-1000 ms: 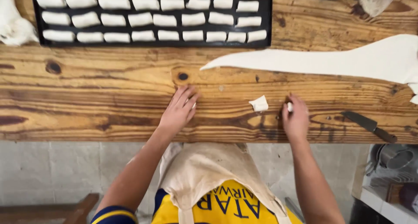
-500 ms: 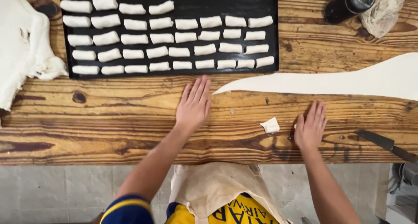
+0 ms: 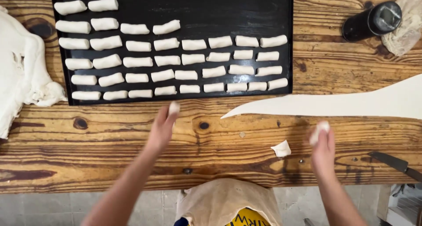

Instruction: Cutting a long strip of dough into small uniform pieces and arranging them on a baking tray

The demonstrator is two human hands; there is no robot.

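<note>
left hand [image 3: 161, 128] pinching small pale dough roll [image 3: 174, 107] upright just below black rectangular baking tray [image 3: 303, 41], right hand [image 3: 323, 147] grasping second pale dough roll [image 3: 318, 132] tilted up-right, farther right of tray

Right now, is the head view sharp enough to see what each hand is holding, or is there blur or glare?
Head view: even light, no glare; both the left hand and right hand are motion-blurred, each pinching a small dough piece; the tray stays sharp.

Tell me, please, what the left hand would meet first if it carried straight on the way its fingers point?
Probably the near rim of the black baking tray, then the front row of white dough pieces. The left hand holds a small dough piece; its height is unclear.
</note>
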